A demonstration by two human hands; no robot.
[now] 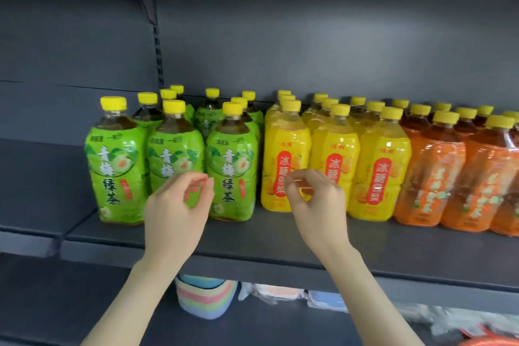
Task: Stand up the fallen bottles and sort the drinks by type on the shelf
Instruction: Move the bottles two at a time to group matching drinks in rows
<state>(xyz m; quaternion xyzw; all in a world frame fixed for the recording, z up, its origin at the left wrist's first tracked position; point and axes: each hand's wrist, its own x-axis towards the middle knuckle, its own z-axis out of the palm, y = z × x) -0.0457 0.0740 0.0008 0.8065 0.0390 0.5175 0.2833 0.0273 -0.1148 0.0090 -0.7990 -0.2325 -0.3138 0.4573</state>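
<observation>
On the dark grey shelf all bottles stand upright in three groups, each with yellow caps. Green-labelled tea bottles fill the left, yellow-labelled drinks the middle, orange-labelled drinks the right. My left hand hovers in front of the green bottles with fingers loosely curled, holding nothing. In front of the yellow bottles my right hand is raised the same way, fingers loosely bent and empty. Neither hand touches a bottle.
The shelf's left part beside the green bottles is bare. A shelf bracket and slotted upright stand behind. On the lower shelf lie a striped pastel item and some plastic-wrapped goods.
</observation>
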